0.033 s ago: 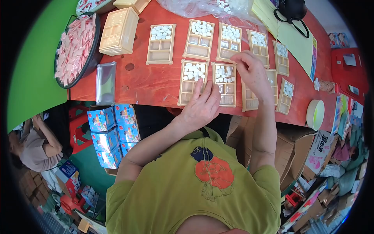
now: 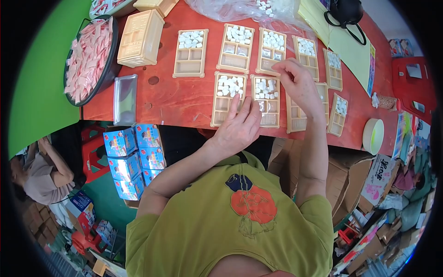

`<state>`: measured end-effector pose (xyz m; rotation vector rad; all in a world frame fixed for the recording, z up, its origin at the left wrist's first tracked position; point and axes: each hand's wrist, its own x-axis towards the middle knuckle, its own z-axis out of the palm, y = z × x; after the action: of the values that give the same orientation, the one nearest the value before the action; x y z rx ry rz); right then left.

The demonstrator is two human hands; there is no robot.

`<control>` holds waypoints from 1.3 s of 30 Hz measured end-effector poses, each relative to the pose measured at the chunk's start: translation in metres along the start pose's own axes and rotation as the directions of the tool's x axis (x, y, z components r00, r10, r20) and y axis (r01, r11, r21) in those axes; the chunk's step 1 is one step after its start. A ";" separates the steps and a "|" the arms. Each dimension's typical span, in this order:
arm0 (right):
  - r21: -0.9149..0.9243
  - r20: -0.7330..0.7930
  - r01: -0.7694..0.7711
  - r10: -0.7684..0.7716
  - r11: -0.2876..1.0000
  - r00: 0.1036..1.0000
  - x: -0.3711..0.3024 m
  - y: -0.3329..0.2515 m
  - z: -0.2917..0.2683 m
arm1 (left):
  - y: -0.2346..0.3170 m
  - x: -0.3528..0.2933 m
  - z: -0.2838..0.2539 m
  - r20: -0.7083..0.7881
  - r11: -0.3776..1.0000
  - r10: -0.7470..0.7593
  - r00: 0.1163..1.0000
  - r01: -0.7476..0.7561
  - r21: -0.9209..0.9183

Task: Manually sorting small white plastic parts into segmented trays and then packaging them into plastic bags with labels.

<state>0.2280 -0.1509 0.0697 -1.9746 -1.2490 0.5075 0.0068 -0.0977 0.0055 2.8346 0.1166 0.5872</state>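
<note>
My left hand (image 2: 238,127) lies over the near edges of two beige compartment trays, its fingers stretched out and a little apart. One is the near left tray (image 2: 221,104); beside it is the near middle tray (image 2: 272,121). White cube-like pieces (image 2: 265,87) fill the far compartment of each. My right hand (image 2: 300,83) is raised near the corner of the far middle tray (image 2: 266,65), thumb and fingers drawn together in a pinch. Anything between those fingertips is too small or hidden to make out. Under the right wrist, another tray (image 2: 295,123) is partly covered.
More beige trays with white pieces stand on the red table (image 2: 184,104). At left are a dark basin (image 2: 112,55) of pink packets, stacked beige trays (image 2: 142,39) and a clear plastic case (image 2: 124,99). A round tub (image 2: 373,136) sits at the right edge. Blue boxes (image 2: 124,159) stand below.
</note>
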 end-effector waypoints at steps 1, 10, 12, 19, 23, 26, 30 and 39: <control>-0.002 0.000 0.000 0.000 1.000 1.000 0.007 -0.002 -0.001 | 0.000 -0.001 -0.001 0.006 1.000 -0.003 1.000 0.003 -0.004; -0.317 -0.147 0.278 -0.337 0.907 0.930 0.178 0.006 0.014 | 0.002 -0.015 0.002 -0.043 0.992 0.097 0.994 -0.093 0.081; -0.469 -0.194 0.239 -0.363 0.850 0.911 0.238 0.038 0.026 | -0.003 -0.016 0.007 -0.096 0.989 0.124 0.988 -0.115 0.094; -0.544 -0.270 -0.062 -0.105 0.837 0.957 0.318 0.080 0.032 | -0.009 -0.017 0.013 -0.141 0.971 0.226 0.964 -0.212 0.111; -0.677 0.158 0.159 -0.069 0.719 0.985 0.331 0.063 0.023 | -0.012 -0.019 0.015 -0.145 0.961 0.234 0.961 -0.206 0.184; -0.584 0.243 0.153 -0.008 0.797 0.970 0.324 0.064 0.016 | -0.012 -0.018 0.015 -0.163 0.957 0.245 0.956 -0.211 0.202; -0.674 0.314 0.183 0.053 0.716 0.948 0.304 0.041 0.021 | -0.013 -0.019 0.018 -0.159 0.959 0.241 0.957 -0.210 0.189; -0.414 0.143 0.175 -0.126 0.893 0.982 0.286 0.062 0.016 | -0.010 -0.022 0.017 -0.165 0.965 0.228 0.960 -0.200 0.172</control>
<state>0.3833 0.0937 0.0276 -2.2003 -1.6846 0.2853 -0.0070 -0.0950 -0.0210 2.9580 -0.1216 0.9241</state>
